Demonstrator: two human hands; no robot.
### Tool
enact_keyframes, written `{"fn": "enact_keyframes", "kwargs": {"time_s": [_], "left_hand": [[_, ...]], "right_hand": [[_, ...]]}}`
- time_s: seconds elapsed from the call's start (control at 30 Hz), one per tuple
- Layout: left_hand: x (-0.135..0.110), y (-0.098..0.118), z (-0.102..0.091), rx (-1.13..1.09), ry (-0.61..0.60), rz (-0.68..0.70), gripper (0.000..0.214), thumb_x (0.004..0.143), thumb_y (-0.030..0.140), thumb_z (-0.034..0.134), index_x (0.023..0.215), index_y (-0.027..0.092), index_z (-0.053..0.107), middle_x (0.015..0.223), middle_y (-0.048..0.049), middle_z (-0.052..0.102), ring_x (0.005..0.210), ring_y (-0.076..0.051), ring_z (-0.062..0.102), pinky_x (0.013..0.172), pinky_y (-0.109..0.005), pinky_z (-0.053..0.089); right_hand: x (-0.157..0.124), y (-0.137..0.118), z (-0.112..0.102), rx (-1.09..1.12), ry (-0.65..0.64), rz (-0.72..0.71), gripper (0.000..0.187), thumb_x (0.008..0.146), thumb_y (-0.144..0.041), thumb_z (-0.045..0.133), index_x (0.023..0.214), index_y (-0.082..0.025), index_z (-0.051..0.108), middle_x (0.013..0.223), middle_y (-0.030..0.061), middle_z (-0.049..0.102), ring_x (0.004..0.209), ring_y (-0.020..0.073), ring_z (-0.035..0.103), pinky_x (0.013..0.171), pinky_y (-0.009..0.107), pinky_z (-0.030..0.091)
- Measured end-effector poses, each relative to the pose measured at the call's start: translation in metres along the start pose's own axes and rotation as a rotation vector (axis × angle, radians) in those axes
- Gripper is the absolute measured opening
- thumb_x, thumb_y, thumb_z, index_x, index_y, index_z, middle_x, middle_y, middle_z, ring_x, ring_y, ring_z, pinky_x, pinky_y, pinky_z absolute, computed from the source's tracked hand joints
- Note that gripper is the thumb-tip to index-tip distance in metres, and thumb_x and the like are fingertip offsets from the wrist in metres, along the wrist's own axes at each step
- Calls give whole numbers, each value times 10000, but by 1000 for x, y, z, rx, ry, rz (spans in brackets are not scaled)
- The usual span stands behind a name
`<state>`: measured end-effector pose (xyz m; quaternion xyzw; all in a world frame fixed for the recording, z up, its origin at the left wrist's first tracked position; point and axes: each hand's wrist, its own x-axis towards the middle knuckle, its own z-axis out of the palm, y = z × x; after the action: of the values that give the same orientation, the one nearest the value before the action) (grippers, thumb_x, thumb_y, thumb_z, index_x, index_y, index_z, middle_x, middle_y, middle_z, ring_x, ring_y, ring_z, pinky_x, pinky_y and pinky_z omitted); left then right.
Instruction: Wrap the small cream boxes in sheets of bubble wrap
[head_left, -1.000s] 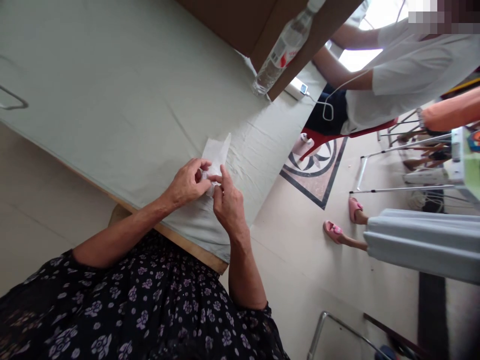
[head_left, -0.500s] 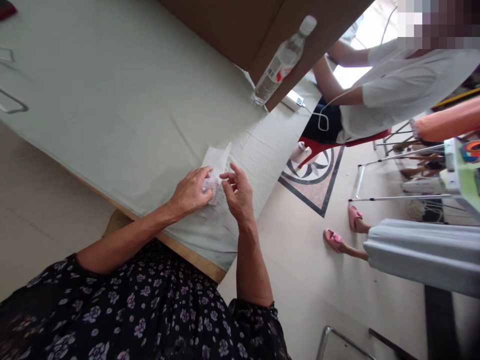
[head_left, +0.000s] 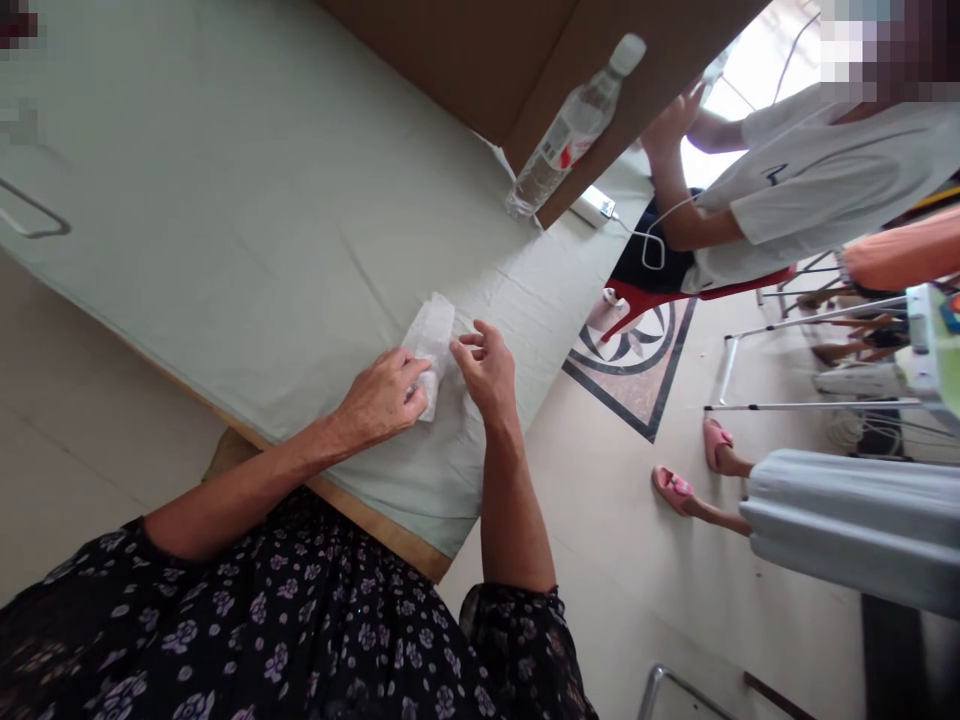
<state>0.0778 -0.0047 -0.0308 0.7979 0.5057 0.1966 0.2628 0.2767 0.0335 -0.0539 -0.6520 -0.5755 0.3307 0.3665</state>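
A white tissue-like sheet (head_left: 435, 325), folded into a narrow strip, lies on the pale green tablecloth (head_left: 262, 260). My left hand (head_left: 384, 392) rests over its lower part, fingers bent and holding it against the table. Beneath those fingers the sheet looks crumpled, and I cannot make out whether anything is wrapped inside. Just to the right of the strip is my right hand (head_left: 487, 375). Its fingers are curved, with thumb and forefinger apart and nothing visible between them. The thumb tip comes close to the sheet's right edge.
A clear plastic bottle (head_left: 574, 130) stands against a brown cardboard box (head_left: 450, 60). A white power strip (head_left: 596, 206) with a cable lies beside the box. At the right, a person in a white shirt (head_left: 810, 185) sits on a red stool (head_left: 660, 305). Someone in pink slippers (head_left: 673, 488) is nearby.
The sheet's raised right flap now lies flatter, folded over. My right hand has moved slightly right, away from the sheet. The seated person's hands have risen.
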Motion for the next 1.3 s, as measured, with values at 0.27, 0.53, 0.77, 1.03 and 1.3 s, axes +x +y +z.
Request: {"fn": "enact_keyframes", "kwargs": {"time_s": [0.27,0.53,0.77,1.03,1.3], "left_hand": [[-6,3,1,55,113,51,470,899,161,600,1360,185,684,1503,-165,566,1173,-275,686,1023,-429,606],[1,6,-7,190,5,181,338,914,109,539,1172,131,756,1265,-156,754,1087,-328,696,973,-494,606],[0,-9,3,10,93,155,344,914,144,551,1208,149,730,1211,-117,759,1087,-285,693,1017,-455,591],[-11,-20,14,-153,344,-30,551,851,302,731,1351,153,555,1310,-159,608,1243,-298,617,1057,-465,565],[3,-35,2,-304,76,35,378,763,202,752,1132,194,676,1620,-176,425,1503,-356,459,1221,-526,440]], "right_hand": [[39,-12,20,13,-132,92,357,744,-383,736,1028,-180,663,646,-84,511,617,120,483,610,274,392],[43,-14,17,112,-172,65,310,748,-404,660,626,-248,421,615,-71,348,614,102,316,561,266,234],[29,-29,13,414,-257,-42,293,772,-473,721,740,-230,561,698,-53,458,655,109,405,619,267,344],[-33,-39,-2,176,-218,-249,202,944,-466,642,931,-271,693,1014,38,778,1034,239,723,992,424,550],[-74,-25,-2,-120,-171,-481,131,946,-228,608,975,-287,721,1208,34,821,1359,279,667,1178,517,446]]}}
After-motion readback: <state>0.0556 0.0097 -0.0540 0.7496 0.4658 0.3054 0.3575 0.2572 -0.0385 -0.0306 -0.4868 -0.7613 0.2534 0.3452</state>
